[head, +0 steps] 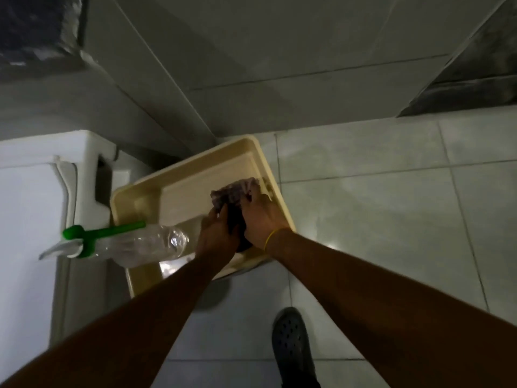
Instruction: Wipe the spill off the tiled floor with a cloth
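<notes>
A dark, crumpled cloth is held over a cream plastic basin that stands on the pale tiled floor. My left hand and my right hand are both closed around the cloth, the left below it and the right beside it. A yellow band circles my right wrist. The floor to the right of the basin looks glossy; I cannot make out a distinct spill there.
A clear plastic bottle with a green holder lies across the basin's left rim. A white appliance stands at the left, tiled walls behind. My dark perforated shoe rests on the floor below.
</notes>
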A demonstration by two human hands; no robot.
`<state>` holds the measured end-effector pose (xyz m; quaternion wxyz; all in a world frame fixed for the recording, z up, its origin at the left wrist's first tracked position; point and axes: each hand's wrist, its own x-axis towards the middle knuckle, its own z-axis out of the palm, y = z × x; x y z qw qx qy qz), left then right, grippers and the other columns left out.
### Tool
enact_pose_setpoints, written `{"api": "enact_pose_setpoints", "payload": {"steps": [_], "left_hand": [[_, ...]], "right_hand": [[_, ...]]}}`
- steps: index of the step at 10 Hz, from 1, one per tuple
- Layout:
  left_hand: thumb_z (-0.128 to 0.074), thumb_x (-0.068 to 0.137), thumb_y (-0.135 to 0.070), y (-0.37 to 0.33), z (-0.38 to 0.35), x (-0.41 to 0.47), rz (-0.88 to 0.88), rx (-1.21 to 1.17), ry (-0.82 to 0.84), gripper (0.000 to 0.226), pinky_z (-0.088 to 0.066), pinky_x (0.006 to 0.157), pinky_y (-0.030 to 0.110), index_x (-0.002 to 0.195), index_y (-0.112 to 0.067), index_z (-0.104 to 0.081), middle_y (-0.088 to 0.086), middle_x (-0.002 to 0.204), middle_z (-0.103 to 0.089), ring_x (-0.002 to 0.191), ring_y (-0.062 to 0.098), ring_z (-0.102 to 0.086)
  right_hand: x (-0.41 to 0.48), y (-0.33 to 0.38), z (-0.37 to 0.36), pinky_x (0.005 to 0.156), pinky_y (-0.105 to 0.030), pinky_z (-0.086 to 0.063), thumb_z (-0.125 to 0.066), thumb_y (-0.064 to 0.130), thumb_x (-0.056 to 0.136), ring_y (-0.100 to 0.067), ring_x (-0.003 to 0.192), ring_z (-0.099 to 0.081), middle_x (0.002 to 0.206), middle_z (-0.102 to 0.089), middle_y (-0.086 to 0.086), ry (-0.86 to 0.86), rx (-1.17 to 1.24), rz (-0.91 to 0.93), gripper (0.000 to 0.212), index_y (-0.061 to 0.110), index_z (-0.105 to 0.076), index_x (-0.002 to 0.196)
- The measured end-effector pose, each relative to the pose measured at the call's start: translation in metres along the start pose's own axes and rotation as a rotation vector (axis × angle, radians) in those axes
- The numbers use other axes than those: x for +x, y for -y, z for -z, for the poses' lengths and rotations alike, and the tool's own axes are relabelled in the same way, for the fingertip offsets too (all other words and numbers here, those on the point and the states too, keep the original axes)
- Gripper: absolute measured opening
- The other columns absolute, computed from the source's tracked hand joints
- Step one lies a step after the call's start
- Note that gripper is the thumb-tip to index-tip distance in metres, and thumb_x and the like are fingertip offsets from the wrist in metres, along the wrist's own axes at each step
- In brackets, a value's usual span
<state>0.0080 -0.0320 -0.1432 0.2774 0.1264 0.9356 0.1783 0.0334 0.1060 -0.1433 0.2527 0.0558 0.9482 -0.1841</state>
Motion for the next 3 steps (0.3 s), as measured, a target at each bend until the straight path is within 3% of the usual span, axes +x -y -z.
{"api": "enact_pose_setpoints", "payload": {"steps": [1,2,3], "left_hand": [[-0.057,0.097,-0.042,0.0,-0.003,0.002,0.092,0.169,0.021,0.059,-0.049,0.101,0.059,0.153,-0.029,-0.042,0.019,0.14,-0.043,0.128,0.045,-0.047],[-0.055,0.094,-0.054,-0.025,0.012,-0.011,0.067,0.318,0.048,0.071,-0.045,0.103,0.062,0.158,-0.034,-0.031,0.016,0.151,-0.031,0.132,0.044,-0.043],[-0.054,0.09,-0.055,-0.053,0.03,-0.019,0.027,0.33,0.015,0.074,-0.042,0.106,0.062,0.157,-0.035,-0.031,0.011,0.158,-0.026,0.137,0.042,-0.04]], "right_hand": [[0.005,0.002,-0.003,0.115,-0.048,-0.045,-0.067,0.037,0.098,-0.049,0.156,-0.026,0.176,0.0,-0.028,0.02,-0.131,-0.008,0.084,-0.001,-0.031,0.163],[-0.022,-0.005,0.019,0.117,-0.051,-0.04,-0.063,0.039,0.098,-0.048,0.156,-0.024,0.176,-0.01,-0.026,-0.026,-0.121,0.043,0.066,0.001,-0.053,0.152],[-0.051,-0.019,0.045,0.109,-0.049,-0.043,-0.06,0.035,0.095,-0.045,0.144,-0.036,0.168,-0.029,-0.023,-0.091,-0.039,0.075,0.058,0.005,-0.059,0.144]]}}
